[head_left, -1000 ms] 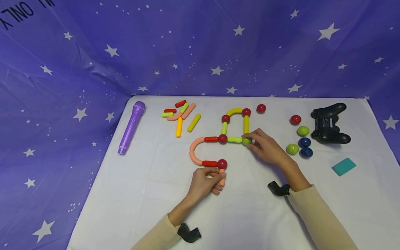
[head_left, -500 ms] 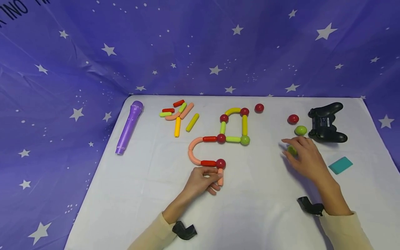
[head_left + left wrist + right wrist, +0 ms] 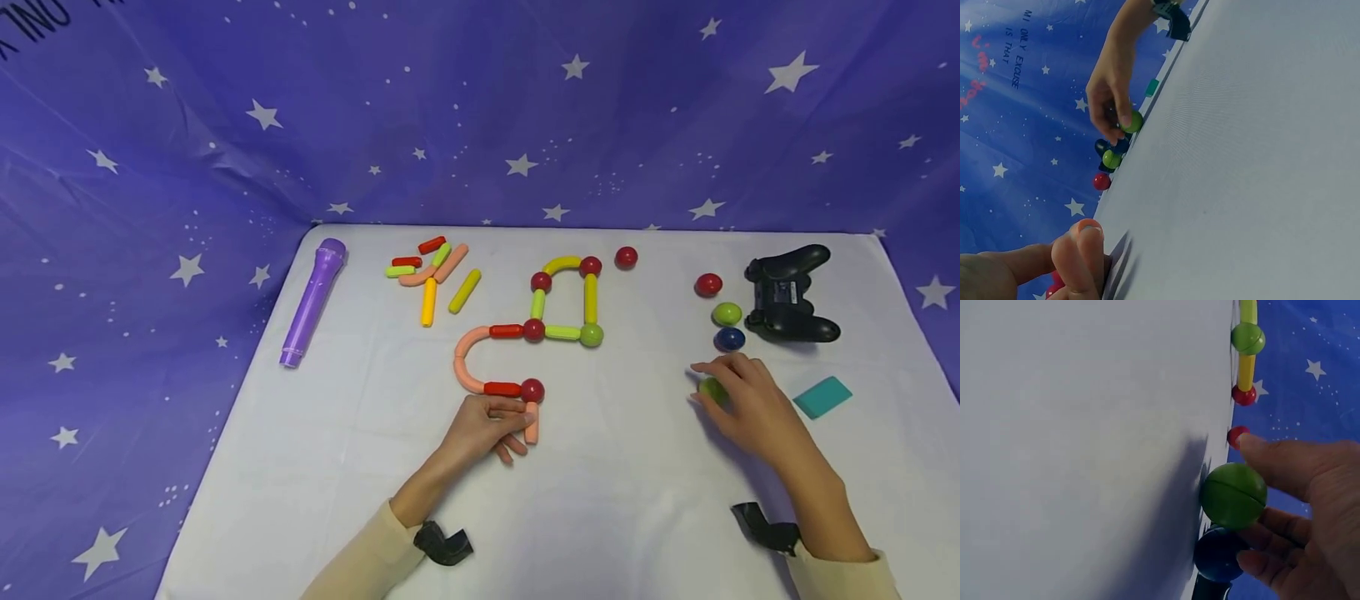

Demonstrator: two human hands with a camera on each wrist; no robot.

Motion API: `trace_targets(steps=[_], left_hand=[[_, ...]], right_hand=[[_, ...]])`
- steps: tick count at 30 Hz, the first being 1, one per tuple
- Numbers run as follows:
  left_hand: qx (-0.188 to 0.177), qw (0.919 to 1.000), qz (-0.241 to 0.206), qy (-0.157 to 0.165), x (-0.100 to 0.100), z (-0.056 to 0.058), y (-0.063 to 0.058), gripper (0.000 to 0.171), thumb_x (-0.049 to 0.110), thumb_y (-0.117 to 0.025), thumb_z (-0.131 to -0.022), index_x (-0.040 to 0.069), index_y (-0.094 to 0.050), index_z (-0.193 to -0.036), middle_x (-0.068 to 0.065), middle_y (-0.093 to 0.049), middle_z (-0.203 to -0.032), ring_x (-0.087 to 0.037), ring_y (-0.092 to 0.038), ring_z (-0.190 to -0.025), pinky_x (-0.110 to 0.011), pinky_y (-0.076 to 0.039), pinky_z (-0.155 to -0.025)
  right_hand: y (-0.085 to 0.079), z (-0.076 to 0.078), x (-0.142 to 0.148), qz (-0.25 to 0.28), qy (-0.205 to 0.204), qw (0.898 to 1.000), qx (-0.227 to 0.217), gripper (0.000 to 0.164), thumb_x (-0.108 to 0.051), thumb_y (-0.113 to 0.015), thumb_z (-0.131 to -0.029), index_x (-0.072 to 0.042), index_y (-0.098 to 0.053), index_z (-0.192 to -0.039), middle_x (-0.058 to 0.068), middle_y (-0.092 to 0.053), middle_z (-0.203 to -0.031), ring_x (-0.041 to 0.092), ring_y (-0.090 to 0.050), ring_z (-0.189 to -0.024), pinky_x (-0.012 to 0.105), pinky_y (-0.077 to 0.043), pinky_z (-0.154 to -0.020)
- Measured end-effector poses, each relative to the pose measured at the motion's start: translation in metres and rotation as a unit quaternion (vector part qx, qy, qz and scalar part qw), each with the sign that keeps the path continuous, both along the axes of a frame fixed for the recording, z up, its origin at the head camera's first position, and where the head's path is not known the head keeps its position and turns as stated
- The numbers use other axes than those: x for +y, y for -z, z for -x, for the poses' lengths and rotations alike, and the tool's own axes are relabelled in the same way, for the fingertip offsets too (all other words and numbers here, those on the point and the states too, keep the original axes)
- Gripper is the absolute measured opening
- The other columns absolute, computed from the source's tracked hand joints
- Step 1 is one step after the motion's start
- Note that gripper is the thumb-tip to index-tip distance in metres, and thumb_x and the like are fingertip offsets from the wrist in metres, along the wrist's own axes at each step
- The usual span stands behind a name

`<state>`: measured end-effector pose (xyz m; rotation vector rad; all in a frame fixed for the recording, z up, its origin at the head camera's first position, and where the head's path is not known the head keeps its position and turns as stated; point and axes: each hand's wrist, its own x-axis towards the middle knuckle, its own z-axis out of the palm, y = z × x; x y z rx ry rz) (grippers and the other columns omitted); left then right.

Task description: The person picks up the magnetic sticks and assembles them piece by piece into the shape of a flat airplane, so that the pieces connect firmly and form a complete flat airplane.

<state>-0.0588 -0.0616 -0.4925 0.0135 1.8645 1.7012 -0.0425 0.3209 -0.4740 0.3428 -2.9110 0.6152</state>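
My left hand (image 3: 483, 429) pinches a short peach building stick (image 3: 532, 425) that hangs down from a dark red ball (image 3: 532, 390). That ball ends a chain with a red stick (image 3: 502, 389) and a curved peach piece (image 3: 462, 360), which leads up to a closed frame of sticks and balls with a green corner ball (image 3: 592, 335). At the right, my right hand (image 3: 746, 408) has its thumb and fingers around a green ball (image 3: 1234, 496), low over the table. Beside the fingertips, the right wrist view shows a dark blue ball (image 3: 1219, 554); the hand hides it in the head view.
Red (image 3: 708, 285), green (image 3: 727, 314) and blue (image 3: 730, 339) balls lie near a black game controller (image 3: 783, 296). A teal block (image 3: 822, 397) is right of my right hand. A purple microphone (image 3: 313, 304) and loose sticks (image 3: 428, 302) lie at the left; another red ball (image 3: 626, 257) is at the back.
My right hand has left the frame's green corner ball and moved right to a loose green ball, which has shifted slightly toward me. The left hand keeps its pinch on the peach stick.
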Motion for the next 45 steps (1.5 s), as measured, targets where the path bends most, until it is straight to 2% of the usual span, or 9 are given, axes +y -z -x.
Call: trace_targets(steps=[4, 10, 12, 16, 19, 22, 25, 36, 45], left_hand=[[0.0, 1.0, -0.002, -0.005, -0.001, 0.0, 0.001, 0.039, 0.022, -0.074, -0.088, -0.002, -0.065, -0.117, -0.016, -0.075, -0.088, -0.031, -0.073, -0.066, -0.034, -0.057, -0.054], [0.001, 0.9999, -0.004, -0.011, -0.002, -0.001, -0.001, 0.038, 0.02, -0.074, -0.088, -0.003, -0.065, -0.117, -0.017, -0.074, -0.088, -0.028, -0.072, -0.063, -0.035, -0.057, -0.053], [0.0, 0.9999, -0.005, -0.013, -0.001, -0.002, 0.0, 0.038, 0.019, -0.074, -0.088, -0.004, -0.065, -0.117, -0.017, -0.074, -0.088, -0.026, -0.072, -0.061, -0.035, -0.057, -0.053], [0.0, 0.9999, -0.003, -0.017, -0.001, -0.001, 0.0, 0.037, 0.019, -0.075, -0.087, -0.004, -0.066, -0.115, -0.017, -0.074, -0.088, -0.026, -0.072, -0.06, -0.035, -0.057, -0.053], [0.003, 0.9999, 0.001, -0.015, -0.001, 0.0, 0.0, 0.038, 0.02, -0.075, -0.087, -0.003, -0.066, -0.115, -0.017, -0.074, -0.088, -0.026, -0.071, -0.059, -0.035, -0.057, -0.053], [0.008, 0.9999, 0.005, -0.012, 0.0, 0.001, -0.001, 0.038, 0.022, -0.075, -0.087, -0.003, -0.066, -0.114, -0.017, -0.074, -0.087, -0.025, -0.071, -0.059, -0.034, -0.057, -0.052], [0.019, 0.9997, 0.017, -0.007, 0.0, 0.002, -0.001, 0.038, 0.024, -0.075, -0.087, -0.001, -0.067, -0.114, -0.014, -0.075, -0.085, -0.022, -0.071, -0.057, -0.029, -0.055, -0.049], [0.04, 0.9977, 0.055, -0.005, 0.002, 0.004, 0.001, 0.032, 0.03, -0.077, -0.085, 0.006, -0.072, -0.106, -0.011, -0.074, -0.076, -0.014, -0.059, -0.041, -0.017, -0.035, -0.037], [0.041, 0.9977, 0.053, -0.004, 0.002, 0.005, 0.0, 0.032, 0.03, -0.077, -0.085, 0.006, -0.072, -0.105, -0.012, -0.074, -0.075, -0.013, -0.056, -0.04, -0.018, -0.034, -0.037]], right_hand=[[0.004, -0.01, 0.001, 0.016, 0.003, 1.0, 0.009, 0.041, 0.001, -0.08, -0.074, -0.004, -0.066, -0.112, 0.017, -0.055, -0.109, 0.034, -0.048, -0.1, 0.052, -0.043, -0.08], [0.008, -0.018, -0.004, 0.045, 0.008, 0.998, -0.046, 0.048, 0.002, -0.077, -0.077, -0.004, -0.061, -0.122, 0.016, -0.056, -0.111, 0.038, -0.054, -0.104, 0.06, -0.045, -0.085], [0.009, -0.02, -0.014, 0.053, 0.003, 0.997, -0.049, 0.05, 0.001, -0.078, -0.077, -0.004, -0.06, -0.124, 0.015, -0.059, -0.112, 0.036, -0.057, -0.104, 0.057, -0.046, -0.086], [0.009, -0.027, -0.054, 0.09, -0.022, 0.995, -0.048, 0.05, -0.005, -0.082, -0.075, -0.006, -0.062, -0.121, 0.006, -0.065, -0.107, 0.02, -0.06, -0.092, 0.036, -0.051, -0.079], [0.012, -0.035, -0.095, 0.136, -0.054, 0.986, -0.083, 0.046, -0.013, -0.085, -0.074, -0.011, -0.065, -0.115, -0.005, -0.064, -0.098, 0.008, -0.055, -0.081, 0.024, -0.048, -0.068], [0.015, -0.042, -0.131, 0.184, -0.09, 0.972, -0.117, 0.044, -0.018, -0.088, -0.071, -0.015, -0.066, -0.108, -0.011, -0.061, -0.093, 0.005, -0.051, -0.076, 0.021, -0.046, -0.064], [0.018, -0.047, -0.156, 0.199, -0.109, 0.967, -0.12, 0.044, -0.022, -0.09, -0.068, -0.018, -0.066, -0.104, -0.014, -0.057, -0.089, 0.003, -0.05, -0.072, 0.018, -0.045, -0.062], [0.023, -0.048, -0.19, 0.206, -0.035, 0.971, -0.12, 0.057, -0.029, -0.093, -0.061, -0.017, -0.058, -0.105, -0.011, -0.059, -0.086, 0.0, -0.042, -0.062, 0.018, -0.038, -0.054], [0.023, -0.046, -0.199, 0.198, -0.016, 0.971, -0.133, 0.052, -0.032, -0.093, -0.06, -0.019, -0.059, -0.097, -0.011, -0.059, -0.085, 0.0, -0.04, -0.06, 0.018, -0.037, -0.052]])
